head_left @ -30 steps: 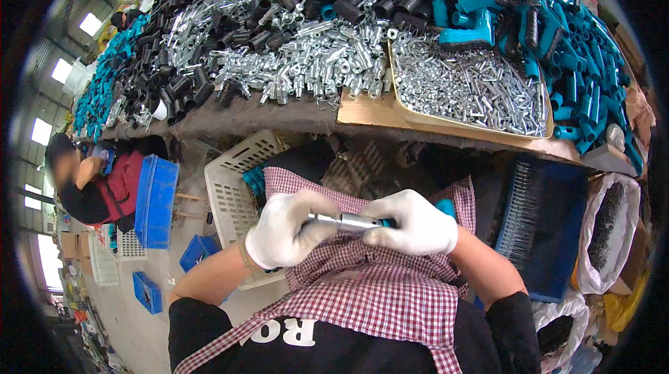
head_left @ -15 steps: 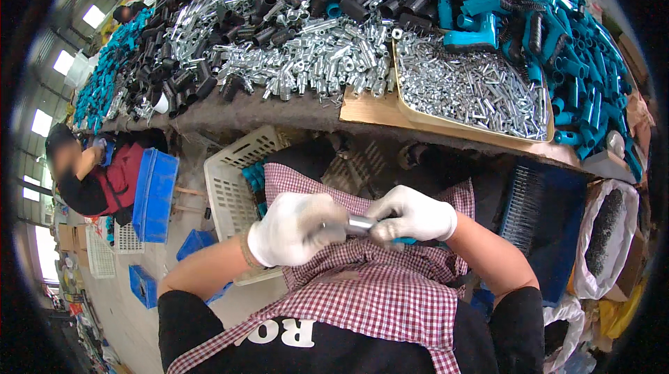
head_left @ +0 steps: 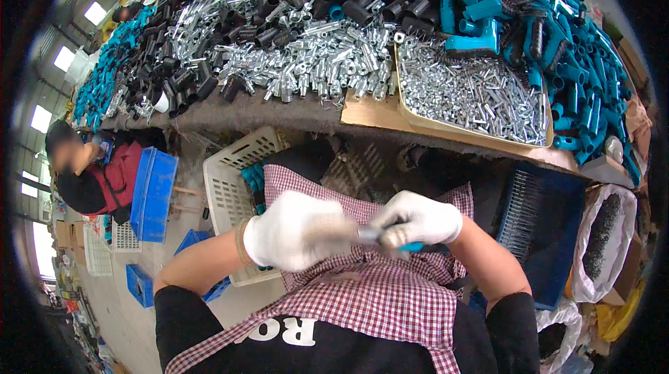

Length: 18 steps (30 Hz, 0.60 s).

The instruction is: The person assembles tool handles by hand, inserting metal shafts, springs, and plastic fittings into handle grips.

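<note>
Above my lap, both white-gloved hands meet on one small part, a grey metal cylinder (head_left: 368,234) with a teal piece (head_left: 411,246) at its right end. My left hand (head_left: 300,232) is closed round the cylinder's left end, and its fingers are smeared by motion. My right hand (head_left: 419,219) grips the other end, thumb and fingers pressed on it, with teal showing below the fingers. The gloves hide most of the part, so its exact kind does not show.
Ahead, a table carries heaped silver metal parts (head_left: 306,60), black sleeves (head_left: 188,92), teal housings (head_left: 474,39) and a tray (head_left: 418,117) of small pins. A white crate (head_left: 226,200) stands left, a dark blue bin (head_left: 557,227) right. Another person (head_left: 115,182) sits far left.
My left hand has shifted slightly right, toward the right hand, covering more of the metal cylinder. The right hand has moved a little to the right, still gripping.
</note>
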Available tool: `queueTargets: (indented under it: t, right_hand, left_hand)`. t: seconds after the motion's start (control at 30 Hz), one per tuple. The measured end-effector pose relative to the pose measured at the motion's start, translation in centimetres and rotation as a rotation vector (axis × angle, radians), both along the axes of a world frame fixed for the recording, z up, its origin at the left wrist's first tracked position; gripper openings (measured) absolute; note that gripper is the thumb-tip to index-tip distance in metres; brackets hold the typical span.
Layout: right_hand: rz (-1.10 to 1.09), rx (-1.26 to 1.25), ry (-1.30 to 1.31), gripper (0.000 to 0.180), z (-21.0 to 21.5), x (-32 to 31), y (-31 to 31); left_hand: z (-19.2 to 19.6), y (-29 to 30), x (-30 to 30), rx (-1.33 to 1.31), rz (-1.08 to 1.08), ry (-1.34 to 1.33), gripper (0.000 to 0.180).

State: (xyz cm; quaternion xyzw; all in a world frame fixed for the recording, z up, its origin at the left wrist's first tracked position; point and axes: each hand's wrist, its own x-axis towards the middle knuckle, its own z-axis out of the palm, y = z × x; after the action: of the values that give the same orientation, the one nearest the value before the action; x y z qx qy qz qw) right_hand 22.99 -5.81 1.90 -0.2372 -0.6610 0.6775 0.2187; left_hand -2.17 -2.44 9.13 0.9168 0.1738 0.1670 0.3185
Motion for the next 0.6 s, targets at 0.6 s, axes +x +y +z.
queueTargets:
  t: [0.6]
  right_hand:
    - [-0.093, 0.164, -0.059, 0.064, 1.5, -0.7, -1.0]
  left_hand:
    - [-1.1, 0.3, 0.6, -0.007, -0.105, -0.371, 0.017]
